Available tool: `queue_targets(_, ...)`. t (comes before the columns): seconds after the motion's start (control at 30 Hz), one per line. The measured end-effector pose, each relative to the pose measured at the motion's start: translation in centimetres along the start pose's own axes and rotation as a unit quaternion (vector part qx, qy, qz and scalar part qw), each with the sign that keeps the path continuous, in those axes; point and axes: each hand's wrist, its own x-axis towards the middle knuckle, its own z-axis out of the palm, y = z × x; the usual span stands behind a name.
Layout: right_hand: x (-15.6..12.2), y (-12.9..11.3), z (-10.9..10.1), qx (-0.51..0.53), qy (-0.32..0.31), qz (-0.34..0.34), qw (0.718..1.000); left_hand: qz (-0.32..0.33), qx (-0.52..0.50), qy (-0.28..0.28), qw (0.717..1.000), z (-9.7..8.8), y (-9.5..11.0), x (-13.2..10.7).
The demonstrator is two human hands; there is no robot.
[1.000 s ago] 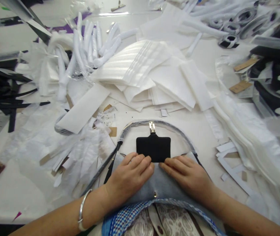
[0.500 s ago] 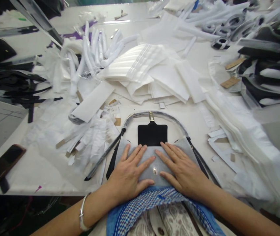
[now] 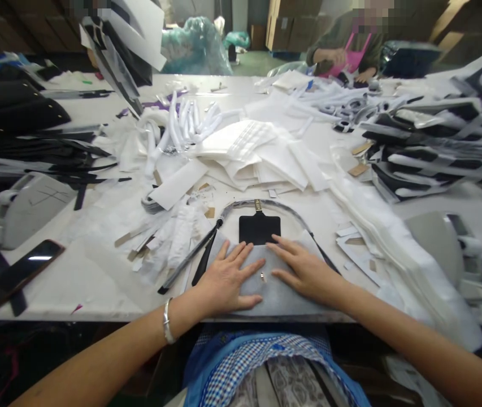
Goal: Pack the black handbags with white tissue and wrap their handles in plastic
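Note:
A handbag lies flat at the table's front edge, its front covered by a grey protective sheet (image 3: 241,308). Through the sheet shows a small metal clasp (image 3: 261,276). Beyond the sheet sticks out a black flap tab (image 3: 259,228) with a gold metal piece at its far end. The plastic-wrapped handle (image 3: 285,207) arches around that tab. My left hand (image 3: 229,278) rests flat on the left of the sheet, fingers spread. On the right side, my right hand (image 3: 302,268) lies open on the sheet, its fingertips close to the tab.
White foam sheets (image 3: 261,150) are heaped beyond the bag. Paper scraps (image 3: 156,234) and a phone (image 3: 16,277) lie to the left. Stacked black bag parts (image 3: 435,138) stand at right, near a long white foam strip (image 3: 376,226). Across the table, a co-worker (image 3: 338,48) handles something pink.
My view has tilted up, bringing the far side of the room and a co-worker into sight. My right hand has shifted slightly on the sheet; the left stays flat on it.

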Motion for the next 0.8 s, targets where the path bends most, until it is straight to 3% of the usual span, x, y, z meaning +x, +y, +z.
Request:
queue_targets(0.13, 5.4, 1.1, -1.9, 0.007, 0.050, 0.096, 0.994, 0.005, 0.006, 0.009, 1.000, 0.2, -0.2, -0.1)
queue_targets(0.27, 11.3, 2.5, -1.7, 0.019, 0.041, 0.145, 0.988, 0.006, 0.011, 0.017, 1.000, 0.4, -0.2, -0.2)
queue_targets(0.37, 12.7, 2.5, -1.2, 0.049, 0.045, 0.159, 0.985, 0.009, 0.011, 0.025, 1.000, 0.5, -0.2, -0.3)
queue_targets(0.47, 10.7, 1.4, -1.4, 0.087, 0.065, 0.136, 0.985, 0.013, 0.009, 0.040, 0.999, 0.6, -0.3, -0.3)
queue_targets(0.6, 5.3, -0.8, -1.9, 0.157, 0.101, 0.046, 0.981, 0.020, 0.001, 0.058, 0.998, 0.5, -0.3, -0.3)
queue_targets(0.7, 1.8, -1.6, -1.4, 0.187, 0.081, -0.044, 0.978, 0.025, -0.004, 0.067, 0.997, 0.5, -0.3, -0.4)
queue_targets(0.8, 0.0, -1.4, -0.2, 0.147, 0.048, -0.080, 0.985, 0.030, -0.003, 0.064, 0.997, 0.5, -0.2, -0.4)
